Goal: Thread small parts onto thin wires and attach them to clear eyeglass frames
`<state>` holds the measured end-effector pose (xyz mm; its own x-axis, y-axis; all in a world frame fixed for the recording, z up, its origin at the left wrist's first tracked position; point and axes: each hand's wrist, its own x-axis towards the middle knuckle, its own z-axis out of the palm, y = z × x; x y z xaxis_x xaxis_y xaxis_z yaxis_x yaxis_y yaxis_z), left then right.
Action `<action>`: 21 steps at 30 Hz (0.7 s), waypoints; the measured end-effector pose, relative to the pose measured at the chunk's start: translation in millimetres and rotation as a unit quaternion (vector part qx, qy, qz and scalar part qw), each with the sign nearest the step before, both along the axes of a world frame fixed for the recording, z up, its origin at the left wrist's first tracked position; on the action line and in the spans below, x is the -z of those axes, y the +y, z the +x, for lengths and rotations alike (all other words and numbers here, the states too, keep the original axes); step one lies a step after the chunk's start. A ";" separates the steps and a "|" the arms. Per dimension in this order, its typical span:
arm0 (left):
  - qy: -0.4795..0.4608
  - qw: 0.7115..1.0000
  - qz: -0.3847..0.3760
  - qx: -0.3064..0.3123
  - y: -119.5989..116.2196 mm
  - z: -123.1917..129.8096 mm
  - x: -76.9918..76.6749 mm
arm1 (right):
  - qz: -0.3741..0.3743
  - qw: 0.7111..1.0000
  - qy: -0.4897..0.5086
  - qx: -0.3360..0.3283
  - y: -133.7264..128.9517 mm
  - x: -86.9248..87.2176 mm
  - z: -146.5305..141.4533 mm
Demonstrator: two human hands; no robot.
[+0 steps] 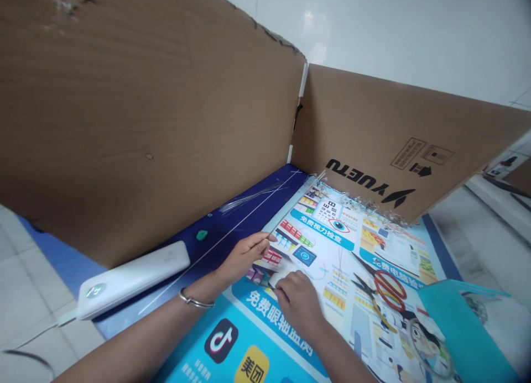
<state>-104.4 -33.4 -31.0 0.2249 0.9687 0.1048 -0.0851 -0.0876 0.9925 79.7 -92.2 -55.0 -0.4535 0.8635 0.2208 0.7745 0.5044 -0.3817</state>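
1. The left hand (249, 254), with a silver metal bracelet (196, 300) on its wrist, has the thumb and fingertips drawn together; I cannot tell whether something fine is between them.
2. The right hand (299, 301) is just beside it, nearer to the person, with fingers curled down over the printed blue-and-white sheet (199, 330). I cannot tell whether it grips anything.
3. The bundle of thin, shiny, straight strands (248, 199) lies beyond the left hand, on the dark blue surface. Its long axis runs from near left to far right, beside the brown cardboard wall (166, 112).
4. To the right of the right hand are the pliers with yellow handles (378, 305), whose tips point left and away.
5. Beside these pliers, the scissors with red handles (390, 290) point their blades also left and away.
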 end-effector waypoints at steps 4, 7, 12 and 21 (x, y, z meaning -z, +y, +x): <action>0.029 0.999 0.007 -0.016 0.8 -2.2 -1.2 | -0.004 1.000 -0.001 -0.001 0.6 1.3 0.3; 0.042 0.999 0.008 -0.017 1.1 -1.8 -1.7 | 0.001 1.000 -0.003 0.002 1.1 3.3 0.2; 0.046 0.999 0.010 -0.021 -1.7 3.7 -0.3 | 0.016 0.999 -0.033 0.004 1.7 7.0 0.0; -0.005 1.000 -0.017 -0.021 -2.7 8.2 6.6 | 0.027 0.998 -0.049 0.010 -1.8 3.5 1.7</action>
